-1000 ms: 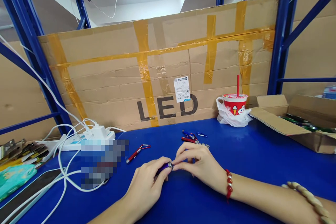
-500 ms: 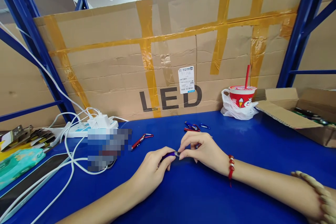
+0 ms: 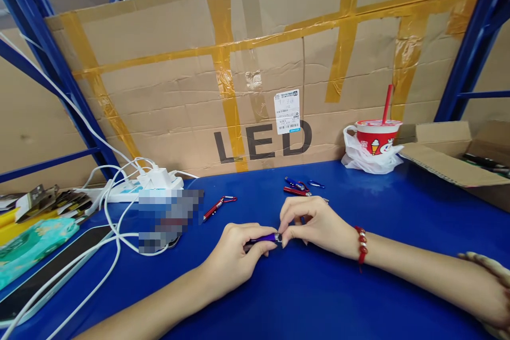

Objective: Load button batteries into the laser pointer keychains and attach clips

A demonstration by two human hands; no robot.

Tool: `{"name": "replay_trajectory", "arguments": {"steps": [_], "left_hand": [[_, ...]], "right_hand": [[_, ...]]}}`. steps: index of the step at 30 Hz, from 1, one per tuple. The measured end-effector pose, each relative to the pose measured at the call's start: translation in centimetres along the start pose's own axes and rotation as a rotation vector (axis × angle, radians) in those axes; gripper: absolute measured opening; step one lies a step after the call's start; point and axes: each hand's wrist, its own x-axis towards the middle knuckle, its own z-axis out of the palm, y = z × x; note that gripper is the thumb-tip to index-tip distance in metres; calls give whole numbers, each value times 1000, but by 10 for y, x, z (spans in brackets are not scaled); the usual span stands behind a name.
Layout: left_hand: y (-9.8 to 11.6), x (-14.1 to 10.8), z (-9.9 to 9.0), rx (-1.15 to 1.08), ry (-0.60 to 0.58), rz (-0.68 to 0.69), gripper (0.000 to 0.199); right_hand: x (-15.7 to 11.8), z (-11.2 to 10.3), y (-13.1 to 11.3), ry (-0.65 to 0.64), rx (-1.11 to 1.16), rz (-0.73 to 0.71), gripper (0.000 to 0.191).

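Observation:
My left hand (image 3: pixel 235 255) is closed around a slim purple keychain flashlight (image 3: pixel 266 238), thumb below and index finger along its top. A silver end of it points right. There, the thumb and index finger of my right hand (image 3: pixel 314 223) pinch at the silver end; whether they hold a separate small part is too small to tell. Beyond my left hand lies a red keychain flashlight (image 3: pixel 213 209) with a red carabiner clip. Behind my right hand, another red flashlight (image 3: pixel 294 191) and a blue one (image 3: pixel 292 183) lie close together, with a small blue clip (image 3: pixel 316 184) beside them.
White cables run from a power strip (image 3: pixel 131 188) at left across a dark flat device (image 3: pixel 51 271). A teal packet (image 3: pixel 40 241) lies at far left. A red cup (image 3: pixel 378 138) in a plastic bag and an open cardboard box (image 3: pixel 450 164) stand at right.
The view has shifted slightly. The purple flashlight now shows more of its body between my fingers. Both hands keep hold of it in much the same place.

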Motion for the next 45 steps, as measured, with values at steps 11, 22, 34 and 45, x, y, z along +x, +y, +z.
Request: {"name": "replay_trajectory", "arguments": {"steps": [11, 22, 34, 45], "left_hand": [[1, 3, -4, -198, -125, -83, 23], [5, 1, -4, -201, -172, -122, 21], [6, 1, -2, -156, -30, -89, 26], [5, 5, -9, -132, -152, -71, 27]], "right_hand": [[-1, -8, -12, -55, -249, -218, 17], [-1, -4, -12, -73, -73, -131, 17], [-1, 7, -18, 47, 209, 264, 24], [4, 4, -7, -52, 260, 335, 26]]}}
